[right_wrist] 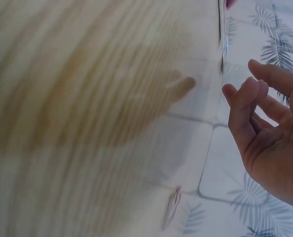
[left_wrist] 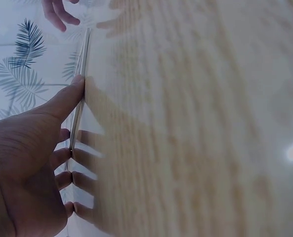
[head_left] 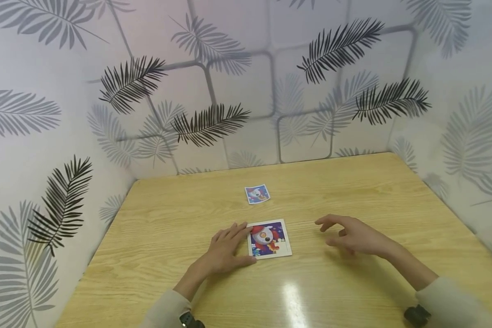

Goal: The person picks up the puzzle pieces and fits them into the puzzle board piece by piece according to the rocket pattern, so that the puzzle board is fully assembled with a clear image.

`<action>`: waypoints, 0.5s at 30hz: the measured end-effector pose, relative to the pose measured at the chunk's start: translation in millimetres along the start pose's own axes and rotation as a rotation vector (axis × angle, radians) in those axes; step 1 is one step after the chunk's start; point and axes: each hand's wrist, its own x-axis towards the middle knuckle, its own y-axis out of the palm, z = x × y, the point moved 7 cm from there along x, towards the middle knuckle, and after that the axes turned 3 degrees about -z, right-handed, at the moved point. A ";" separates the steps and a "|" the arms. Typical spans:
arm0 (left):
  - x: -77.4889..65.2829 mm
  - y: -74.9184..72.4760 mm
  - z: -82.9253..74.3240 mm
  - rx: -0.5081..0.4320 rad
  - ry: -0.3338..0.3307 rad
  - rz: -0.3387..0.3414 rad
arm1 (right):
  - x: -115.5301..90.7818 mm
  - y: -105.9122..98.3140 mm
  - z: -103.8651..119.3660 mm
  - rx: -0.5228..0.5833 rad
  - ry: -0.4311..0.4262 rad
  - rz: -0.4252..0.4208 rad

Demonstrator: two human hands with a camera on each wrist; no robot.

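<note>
A small square jigsaw puzzle in a white frame lies flat on the table, showing a rocket on a purple ground. Its lower right part is a bare pale patch. My left hand holds the puzzle's left side, with the index finger at the upper left corner and the thumb at the near edge. To the right of the puzzle, apart from it, my right hand hovers above the table. Its fingers hang loosely bent, and nothing shows between them and the thumb.
Behind the puzzle lies a small picture card with a similar rocket. The wooden table meets patterned walls at the back and sides. A bright light reflection falls on the tabletop in front of the puzzle.
</note>
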 end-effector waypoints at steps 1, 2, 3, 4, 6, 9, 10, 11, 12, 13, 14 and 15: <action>0.1 -0.3 -0.3 -0.006 0.002 -0.002 | -2.4 -3.1 -2.5 0.004 0.005 -0.001; 0.1 -0.3 -0.5 -0.010 0.004 -0.004 | -4.9 -6.2 -4.7 0.004 0.002 -0.002; 0.4 0.4 0.1 -0.009 0.006 -0.006 | -7.4 -9.4 -7.0 0.004 -0.001 -0.002; 0.5 0.7 0.2 -0.011 0.007 -0.009 | -10.1 -12.8 -9.7 0.005 -0.001 -0.003; 0.9 2.3 1.5 -0.013 0.009 -0.016 | -15.6 -19.7 -15.7 0.005 0.003 -0.004; 1.7 4.4 3.0 -0.010 0.010 -0.018 | -24.2 -30.6 -26.3 0.002 0.024 -0.012; 1.7 4.2 2.9 -0.012 0.011 -0.018 | -26.9 -33.9 -30.0 0.003 0.035 -0.013; 1.5 3.5 2.4 -0.012 0.013 -0.018 | -29.4 -37.0 -33.5 0.000 0.042 -0.017; 1.2 2.5 1.8 -0.011 0.013 -0.016 | -31.6 -39.8 -36.9 -0.001 0.049 -0.019; 0.9 1.3 1.2 -0.008 0.014 -0.016 | -33.7 -42.5 -40.0 -0.003 0.054 -0.023; 1.0 0.6 0.3 -0.005 0.015 -0.013 | -36.5 -44.9 -43.0 -0.003 0.060 -0.026; 0.7 -0.4 -0.8 -0.003 0.016 -0.013 | -39.2 -47.3 -45.5 -0.004 0.063 -0.029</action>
